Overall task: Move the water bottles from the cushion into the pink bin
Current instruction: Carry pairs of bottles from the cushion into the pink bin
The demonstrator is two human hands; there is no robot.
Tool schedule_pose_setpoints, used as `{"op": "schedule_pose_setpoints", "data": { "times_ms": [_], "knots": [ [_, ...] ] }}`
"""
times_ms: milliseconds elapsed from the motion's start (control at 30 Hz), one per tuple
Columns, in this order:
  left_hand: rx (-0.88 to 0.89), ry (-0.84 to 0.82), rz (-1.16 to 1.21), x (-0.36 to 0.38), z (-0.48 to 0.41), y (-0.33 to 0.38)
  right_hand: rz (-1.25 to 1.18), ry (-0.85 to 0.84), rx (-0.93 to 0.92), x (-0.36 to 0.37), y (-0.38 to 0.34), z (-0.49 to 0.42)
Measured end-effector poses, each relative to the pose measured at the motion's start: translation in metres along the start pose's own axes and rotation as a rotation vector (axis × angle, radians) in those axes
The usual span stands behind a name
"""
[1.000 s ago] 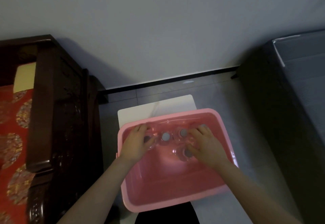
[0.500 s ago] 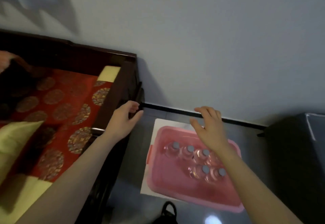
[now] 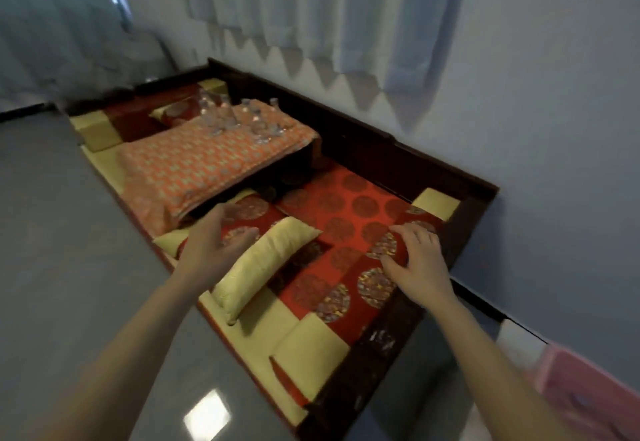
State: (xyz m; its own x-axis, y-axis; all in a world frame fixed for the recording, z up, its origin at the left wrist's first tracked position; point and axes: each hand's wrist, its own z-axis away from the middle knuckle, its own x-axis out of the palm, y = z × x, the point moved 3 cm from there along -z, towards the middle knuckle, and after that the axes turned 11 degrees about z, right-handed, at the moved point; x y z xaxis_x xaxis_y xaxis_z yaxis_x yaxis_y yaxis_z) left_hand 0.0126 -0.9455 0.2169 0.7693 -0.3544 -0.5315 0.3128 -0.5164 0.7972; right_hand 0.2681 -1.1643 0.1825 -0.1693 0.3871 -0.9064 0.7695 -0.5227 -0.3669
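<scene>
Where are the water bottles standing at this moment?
In the head view, the water bottles stand clustered at upper left, on the far end of the orange patterned cushion, beyond the left hand and the yellow pillow.

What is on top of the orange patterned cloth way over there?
A group of clear plastic water bottles stands upright on the far end of the orange patterned cloth. The blur hides their exact number, and the cloth covers whatever holds it up.

Clear glossy plastic water bottles (image 3: 239,118) stand on a woven orange patterned cloth (image 3: 194,163); the bench frame (image 3: 374,368) is dark polished wood, the grey floor (image 3: 69,233) shiny.
</scene>
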Motion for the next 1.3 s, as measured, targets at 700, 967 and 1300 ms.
{"op": "schedule_pose_setpoints", "data": {
  "times_ms": [700, 967, 1300],
  "knots": [
    [-0.372, 0.173, -0.133, -0.327, -0.067, -0.3, -0.134, -0.254, -0.303, 0.256, -0.436, -0.187],
    [-0.428, 0.237, -0.118, -0.416, -0.174, -0.371, -0.111, -0.284, -0.35, 0.308, -0.549, -0.299],
    [-0.346, 0.155, -0.103, -0.46, -0.33, -0.47, -0.061, -0.215, -0.247, 0.37, -0.611, -0.416]
  ]
}}
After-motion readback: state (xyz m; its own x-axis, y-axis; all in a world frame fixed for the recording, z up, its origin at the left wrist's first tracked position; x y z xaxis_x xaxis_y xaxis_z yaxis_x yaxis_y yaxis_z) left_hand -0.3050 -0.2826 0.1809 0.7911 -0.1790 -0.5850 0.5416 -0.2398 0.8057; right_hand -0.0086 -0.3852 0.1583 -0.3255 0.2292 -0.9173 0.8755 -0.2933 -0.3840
